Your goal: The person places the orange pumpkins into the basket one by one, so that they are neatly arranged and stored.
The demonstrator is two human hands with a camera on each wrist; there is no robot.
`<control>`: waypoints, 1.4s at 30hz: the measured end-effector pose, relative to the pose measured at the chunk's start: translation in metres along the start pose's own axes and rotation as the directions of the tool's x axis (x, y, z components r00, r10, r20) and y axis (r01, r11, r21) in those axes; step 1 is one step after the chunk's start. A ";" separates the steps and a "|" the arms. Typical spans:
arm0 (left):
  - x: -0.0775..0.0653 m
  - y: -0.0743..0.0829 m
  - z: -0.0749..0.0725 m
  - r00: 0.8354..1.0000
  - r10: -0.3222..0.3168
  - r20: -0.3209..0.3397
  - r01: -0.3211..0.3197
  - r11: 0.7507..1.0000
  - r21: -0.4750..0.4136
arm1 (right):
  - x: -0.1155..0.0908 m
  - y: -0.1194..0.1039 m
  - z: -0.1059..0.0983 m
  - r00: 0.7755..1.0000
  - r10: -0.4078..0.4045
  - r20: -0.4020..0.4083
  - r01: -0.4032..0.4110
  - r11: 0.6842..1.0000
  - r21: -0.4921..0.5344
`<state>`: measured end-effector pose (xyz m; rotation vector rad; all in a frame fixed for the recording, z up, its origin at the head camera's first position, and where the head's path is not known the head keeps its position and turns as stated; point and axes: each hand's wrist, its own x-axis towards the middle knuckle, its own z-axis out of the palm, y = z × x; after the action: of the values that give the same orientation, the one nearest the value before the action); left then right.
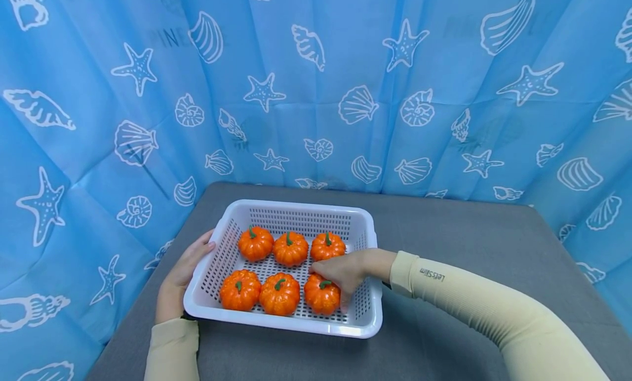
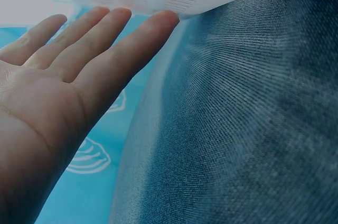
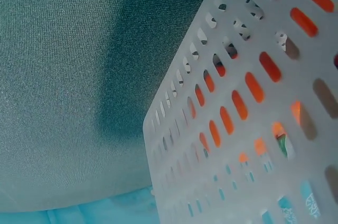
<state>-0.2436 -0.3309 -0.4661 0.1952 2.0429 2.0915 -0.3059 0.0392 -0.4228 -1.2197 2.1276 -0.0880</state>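
Observation:
A white perforated plastic basket (image 1: 326,327) holds several small orange pumpkins with green stems, in two rows of three. My right hand (image 1: 345,268) reaches over the basket's right wall and holds the near-right pumpkin (image 1: 321,297), thumb on its far side and fingers down its right side. The far-right pumpkin (image 1: 327,245) is just behind the thumb. The right wrist view shows the basket's slotted wall (image 3: 243,118), with orange behind the slots; the hand is hidden there. My left hand (image 1: 190,260) rests at the basket's left side. In the left wrist view its straight fingers (image 2: 134,44) touch the basket's outside.
The basket stands on a grey cloth-covered table (image 1: 459,244), with more table surface to its right. A blue curtain (image 1: 316,123) with white shells and starfish hangs behind and along the left side.

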 end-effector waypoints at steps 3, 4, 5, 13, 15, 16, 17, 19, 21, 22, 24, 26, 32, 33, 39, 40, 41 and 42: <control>0.001 0.000 0.000 1.000 0.006 0.005 -0.006 1.000 0.003 | -0.005 -0.005 -0.002 1.000 0.004 -0.016 -0.004 1.000 0.000; 0.001 0.000 0.000 1.000 0.008 0.006 -0.008 1.000 0.004 | -0.006 -0.006 -0.002 1.000 0.004 -0.024 -0.004 1.000 -0.002; 0.001 0.000 0.000 1.000 0.008 0.008 -0.008 1.000 0.006 | -0.007 -0.006 -0.002 1.000 0.004 -0.031 -0.004 1.000 -0.002; 0.001 -0.001 -0.001 1.000 0.016 0.016 -0.016 1.000 0.011 | -0.016 -0.008 -0.008 0.997 -0.008 -0.074 0.011 0.999 0.036; 0.001 -0.001 -0.001 1.000 0.017 0.022 -0.017 1.000 0.012 | -0.020 -0.007 -0.009 0.996 -0.016 -0.086 0.019 0.999 0.038; 0.001 -0.001 -0.002 0.999 0.019 0.026 -0.019 1.000 0.009 | -0.021 -0.007 -0.010 0.996 -0.021 -0.091 0.025 0.999 0.040; 0.001 -0.001 -0.002 0.999 0.022 0.030 -0.023 1.000 0.009 | -0.022 -0.007 -0.010 0.995 -0.023 -0.096 0.028 0.999 0.041; 0.001 -0.001 -0.002 0.999 0.024 0.037 -0.025 1.000 0.009 | -0.025 -0.007 -0.011 0.994 -0.028 -0.109 0.033 0.998 0.046; 0.001 -0.001 -0.002 0.999 0.030 0.041 -0.030 1.000 0.008 | -0.028 -0.007 -0.013 0.992 -0.027 -0.122 0.035 0.998 0.056; 0.001 -0.001 -0.002 0.998 0.037 0.048 -0.038 0.999 0.012 | -0.029 -0.007 -0.014 0.991 -0.029 -0.129 0.037 0.998 0.059; 0.001 -0.002 -0.003 0.997 0.049 0.059 -0.051 0.998 0.022 | -0.033 -0.008 -0.015 0.988 -0.032 -0.148 0.041 0.997 0.059; 0.001 -0.002 -0.003 0.996 0.064 0.069 -0.067 0.997 0.033 | -0.038 -0.008 -0.016 0.985 -0.038 -0.171 0.048 0.997 0.057; -0.001 -0.001 -0.004 0.995 0.076 0.064 -0.078 0.996 0.034 | -0.057 -0.004 -0.018 0.954 -0.053 -0.294 0.090 0.989 0.114; -0.001 -0.001 -0.005 0.995 0.077 0.058 -0.079 0.996 0.032 | -0.060 -0.003 -0.018 0.943 -0.055 -0.328 0.101 0.987 0.126; -0.005 0.000 -0.014 0.994 0.106 -0.020 -0.104 0.993 0.063 | -0.081 0.016 -0.011 0.817 -0.052 -0.575 0.146 0.982 0.118; -0.007 0.002 -0.016 0.993 0.115 -0.033 -0.112 0.991 0.071 | -0.085 0.020 -0.009 0.793 -0.045 -0.608 0.147 0.982 0.119; -0.009 0.004 -0.018 0.991 0.124 -0.044 -0.120 0.990 0.077 | -0.090 0.023 -0.007 0.771 -0.032 -0.636 0.142 0.982 0.123; -0.011 0.006 -0.020 0.990 0.133 -0.054 -0.129 0.988 0.083 | -0.094 0.026 -0.004 0.751 -0.011 -0.660 0.130 0.983 0.132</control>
<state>-0.2377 -0.3527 -0.4601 0.2906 2.2059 2.1172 -0.2961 0.1273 -0.3808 -1.2856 2.5880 -0.8376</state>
